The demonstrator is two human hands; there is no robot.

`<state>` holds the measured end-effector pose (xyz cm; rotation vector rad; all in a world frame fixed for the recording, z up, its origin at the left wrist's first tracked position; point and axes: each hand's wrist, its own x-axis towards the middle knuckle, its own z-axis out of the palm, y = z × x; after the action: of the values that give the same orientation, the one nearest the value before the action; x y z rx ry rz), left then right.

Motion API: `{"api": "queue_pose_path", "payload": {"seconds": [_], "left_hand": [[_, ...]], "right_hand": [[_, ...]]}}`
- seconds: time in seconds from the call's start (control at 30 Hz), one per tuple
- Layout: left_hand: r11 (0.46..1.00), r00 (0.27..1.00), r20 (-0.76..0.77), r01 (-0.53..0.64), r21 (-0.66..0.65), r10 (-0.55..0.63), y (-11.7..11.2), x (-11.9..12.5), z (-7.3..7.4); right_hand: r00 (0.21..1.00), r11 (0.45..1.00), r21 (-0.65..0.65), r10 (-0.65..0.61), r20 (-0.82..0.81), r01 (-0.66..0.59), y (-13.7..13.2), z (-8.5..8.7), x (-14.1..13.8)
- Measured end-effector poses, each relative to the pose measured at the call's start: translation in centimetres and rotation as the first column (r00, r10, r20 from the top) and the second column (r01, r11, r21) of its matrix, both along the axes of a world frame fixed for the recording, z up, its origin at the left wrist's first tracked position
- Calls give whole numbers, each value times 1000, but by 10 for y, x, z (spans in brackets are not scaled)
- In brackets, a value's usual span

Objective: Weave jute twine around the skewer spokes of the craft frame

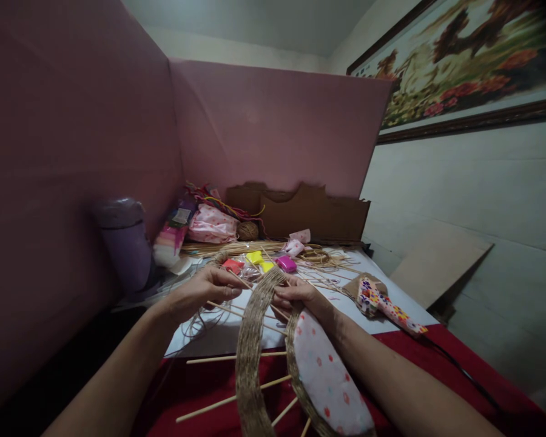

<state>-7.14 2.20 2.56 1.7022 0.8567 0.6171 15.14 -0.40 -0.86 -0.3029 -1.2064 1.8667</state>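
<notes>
A half-made woven piece hangs before me: a curved brown twine band [250, 352] crosses several thin wooden sticks [213, 408] that fan out from a rounded panel of white cloth with a red print [325, 376]. My right hand [298, 297] is closed on the upper part of this piece, between the band and the panel. On the other side, my left hand [216, 286] pinches near the end of an upper stick [239, 278]; its fingertips partly hide the grip. Loose twine [202, 325] loops beneath it, and a small twine roll [219, 257] shows just above it.
A floral-covered glue gun [389, 306] with a cord lies at right. Behind are yellow packets [255, 257], a magenta packet [286, 263], a bundle of sticks [209, 249], a twine ball [247, 230] and cardboard [309, 212]. A purple tumbler-like container [126, 255] stands left.
</notes>
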Motion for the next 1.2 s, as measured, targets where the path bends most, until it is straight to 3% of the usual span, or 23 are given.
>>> {"api": "queue_pose_path", "payload": {"seconds": [0.27,0.53,0.67,0.83,0.97,1.13,1.2], "left_hand": [[998,998,-53,25,60,-22,1,-4,2],[993,993,-24,115,26,-114,2,-8,6],[999,1000,1,10,41,-10,-2,-5,12],[975,994,-20,-103,196,108,-5,1,12],[898,992,-38,-94,430,122,-8,5,10],[745,979,-125,-35,666,158,-14,7,12],[657,960,-182,-5,754,215,-16,8,13]], "right_hand": [[999,999,-28,-41,11,41,3,1,0],[999,999,-25,-40,-2,40,5,-2,0],[999,998,-28,-48,-11,48,7,-4,1],[998,998,-36,-57,1,57,7,-3,2],[996,995,-48,-85,0,85,8,-3,1],[992,990,-62,-123,5,123,7,-2,1],[991,989,-62,-135,27,136,7,-2,1]]}}
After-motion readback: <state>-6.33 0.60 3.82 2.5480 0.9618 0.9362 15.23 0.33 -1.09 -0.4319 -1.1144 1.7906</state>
